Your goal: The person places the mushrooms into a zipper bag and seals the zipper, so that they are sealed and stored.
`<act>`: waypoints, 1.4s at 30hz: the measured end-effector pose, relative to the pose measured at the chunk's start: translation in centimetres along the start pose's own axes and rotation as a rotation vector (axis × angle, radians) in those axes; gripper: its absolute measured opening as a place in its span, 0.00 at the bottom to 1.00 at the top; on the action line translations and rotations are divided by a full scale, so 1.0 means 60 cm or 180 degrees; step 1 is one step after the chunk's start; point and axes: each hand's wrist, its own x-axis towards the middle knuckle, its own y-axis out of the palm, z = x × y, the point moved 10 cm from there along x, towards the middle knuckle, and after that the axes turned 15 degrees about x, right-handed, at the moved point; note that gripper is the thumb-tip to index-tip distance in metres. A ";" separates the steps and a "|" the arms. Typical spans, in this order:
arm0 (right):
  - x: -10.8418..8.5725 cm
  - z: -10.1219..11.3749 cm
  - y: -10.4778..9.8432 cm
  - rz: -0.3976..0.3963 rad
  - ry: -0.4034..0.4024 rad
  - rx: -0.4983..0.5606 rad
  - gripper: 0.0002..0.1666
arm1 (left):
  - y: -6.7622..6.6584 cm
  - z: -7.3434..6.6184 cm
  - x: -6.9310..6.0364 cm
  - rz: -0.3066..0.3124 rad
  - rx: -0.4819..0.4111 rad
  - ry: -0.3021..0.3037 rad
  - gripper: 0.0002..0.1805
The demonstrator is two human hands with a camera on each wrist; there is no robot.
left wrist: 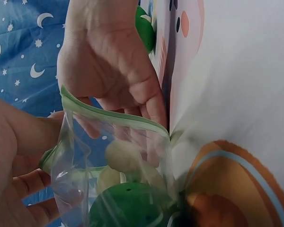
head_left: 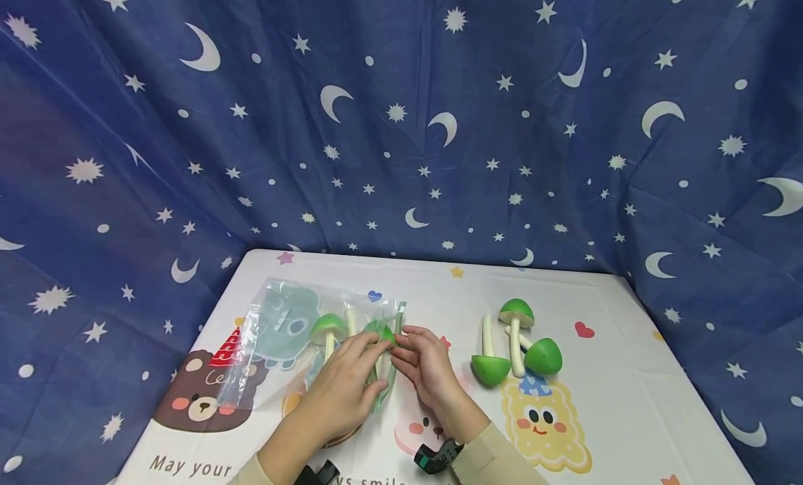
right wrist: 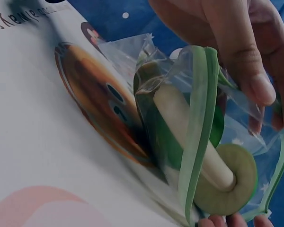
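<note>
A clear bag (head_left: pixel 251 332) with a green zip edge (left wrist: pixel 113 116) lies on the table, its mouth parted. Green-capped mushrooms with pale stems are inside, one a cap (head_left: pixel 329 326), another a stem (right wrist: pixel 194 137) slanting near the mouth. My left hand (head_left: pixel 341 380) reaches over the bag; in the left wrist view its fingers (left wrist: pixel 33 182) curl round the zip edge's corner. My right hand (head_left: pixel 429 366) is at the mouth, fingers extended; in the left wrist view they show through the film, and whether inside or behind it I cannot tell.
Three more green-capped mushrooms lie to the right, one cap down (head_left: pixel 491 370), one upright in view (head_left: pixel 516 314), one on its side (head_left: pixel 543 357). The white table cover (head_left: pixel 602 318) has printed cartoons. Behind hangs a blue curtain (head_left: pixel 389 143) with moons and stars.
</note>
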 end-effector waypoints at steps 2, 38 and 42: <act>0.002 -0.002 -0.001 0.0042 0.0015 0.0055 0.28 | 0.000 0.000 0.000 -0.0007 0.0004 0.0003 0.35; 0.007 -0.004 0.026 0.0228 0.0172 -0.0093 0.40 | 0.005 0.001 -0.004 -0.0005 0.0061 -0.0018 0.39; 0.005 -0.005 0.035 0.0257 0.0144 -0.0144 0.41 | 0.006 0.002 -0.004 -0.0028 0.0048 -0.0010 0.41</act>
